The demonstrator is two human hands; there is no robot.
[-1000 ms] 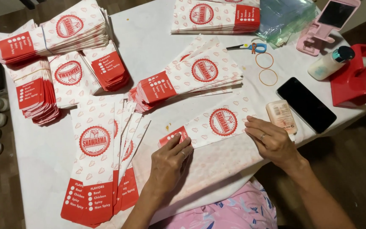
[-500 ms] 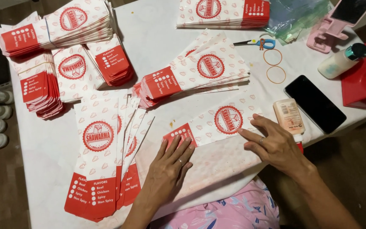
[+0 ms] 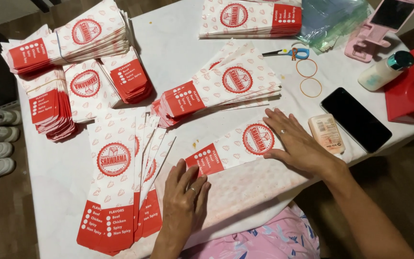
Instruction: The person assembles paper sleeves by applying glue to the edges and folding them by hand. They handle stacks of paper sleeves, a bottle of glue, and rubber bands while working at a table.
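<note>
A single red-and-white paper sleeve (image 3: 238,146) with a round red emblem lies flat near the table's front edge. My left hand (image 3: 184,194) rests flat, fingers apart, at its red end. My right hand (image 3: 297,141) presses flat on its other end, fingers spread. Neither hand grips anything. A fanned row of the same sleeves (image 3: 120,187) lies just left of my left hand. A loose fanned stack of sleeves (image 3: 221,86) sits behind the single one.
Bundled sleeve stacks (image 3: 68,43) fill the far left, another stack (image 3: 250,19) the far middle. Right side: black phone (image 3: 355,120), small pale packet (image 3: 327,133), two rubber bands (image 3: 308,76), scissors (image 3: 288,52), white bottle (image 3: 384,72), red holder (image 3: 410,91), pink stand (image 3: 382,24), plastic bags (image 3: 331,21).
Both hands have slid along the single sleeve and flattened on it; the left hand's fingers have spread a little. The view has shifted slightly.
</note>
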